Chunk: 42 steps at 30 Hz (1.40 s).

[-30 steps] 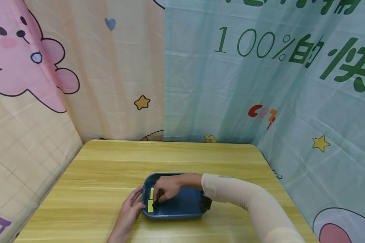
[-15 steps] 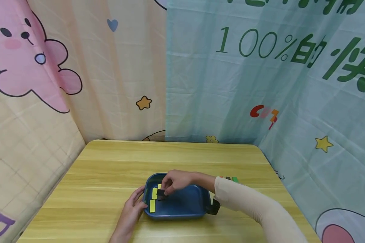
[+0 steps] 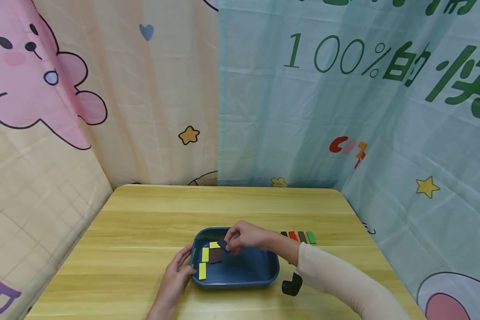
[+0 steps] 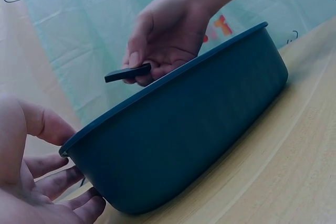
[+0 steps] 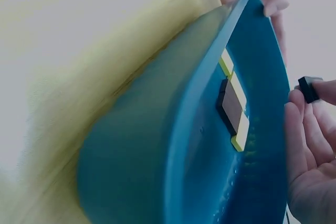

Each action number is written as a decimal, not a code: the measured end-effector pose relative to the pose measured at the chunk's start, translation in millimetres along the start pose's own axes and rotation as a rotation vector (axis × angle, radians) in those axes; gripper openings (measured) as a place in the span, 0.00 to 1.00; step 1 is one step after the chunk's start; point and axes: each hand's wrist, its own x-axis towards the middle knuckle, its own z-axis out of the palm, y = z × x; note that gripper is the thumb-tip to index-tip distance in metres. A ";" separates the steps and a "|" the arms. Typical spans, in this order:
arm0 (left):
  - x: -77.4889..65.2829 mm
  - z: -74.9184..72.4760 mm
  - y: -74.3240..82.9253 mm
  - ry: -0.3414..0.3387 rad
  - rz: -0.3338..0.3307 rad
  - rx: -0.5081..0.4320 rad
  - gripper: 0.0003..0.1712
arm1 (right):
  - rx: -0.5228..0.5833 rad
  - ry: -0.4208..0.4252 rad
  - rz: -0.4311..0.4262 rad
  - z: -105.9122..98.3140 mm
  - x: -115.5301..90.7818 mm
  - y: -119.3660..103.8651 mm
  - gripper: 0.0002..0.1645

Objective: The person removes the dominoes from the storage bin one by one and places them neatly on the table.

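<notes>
**Black tile (image 3: 222,244) held up over blue tub (image 3: 248,271)**

The tile is pinched near one end between the thumb and fingers of the right hand (image 3: 244,235); by that hold, it seems, its other end is left free. The tub is flanked by the left hand (image 3: 176,270), whose loosely spread fingers are laid along the outer wall, thumb at the rim, presumably so that sliding is prevented. Between the hands, on the tub's floor, three yellow tiles (image 3: 205,254) are laid beside a dark brown piece (image 3: 215,255); whether it is one tile or several cannot be told. Past the right wrist, a row of coloured tiles (image 3: 302,237) is lined up on the table (image 3: 144,218), probably so that each can be reached singly. Thin, crisp-edged tiles are set against smooth, round-cornered, seemingly plastic walls and wood-grained tabletop.
</notes>
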 end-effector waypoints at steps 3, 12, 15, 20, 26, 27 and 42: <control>0.3 0.3 -0.7 0.001 -0.008 -0.002 0.42 | 0.024 0.049 0.001 -3.7 -8.0 2.8 0.05; -1.5 0.7 -0.6 0.011 -0.012 -0.009 0.42 | 0.055 0.116 -0.013 -25.3 -30.3 14.5 0.06; -1.6 0.7 -1.1 0.005 -0.008 -0.006 0.42 | 0.069 0.146 -0.004 -32.1 -36.0 17.7 0.06; -1.6 1.3 -1.7 -0.005 -0.008 -0.005 0.42 | 0.099 0.181 0.001 -41.4 -45.5 23.0 0.07; -2.2 1.4 0.2 -0.007 -0.005 -0.015 0.43 | 0.133 0.228 0.004 -53.8 -58.5 33.7 0.07; -2.5 1.5 0.2 -0.006 0.001 -0.015 0.43 | 0.130 0.236 0.005 -55.4 -61.0 36.0 0.07; -3.6 3.0 0.7 0.004 0.008 0.008 0.43 | 0.156 0.363 0.000 -72.6 -93.1 63.5 0.18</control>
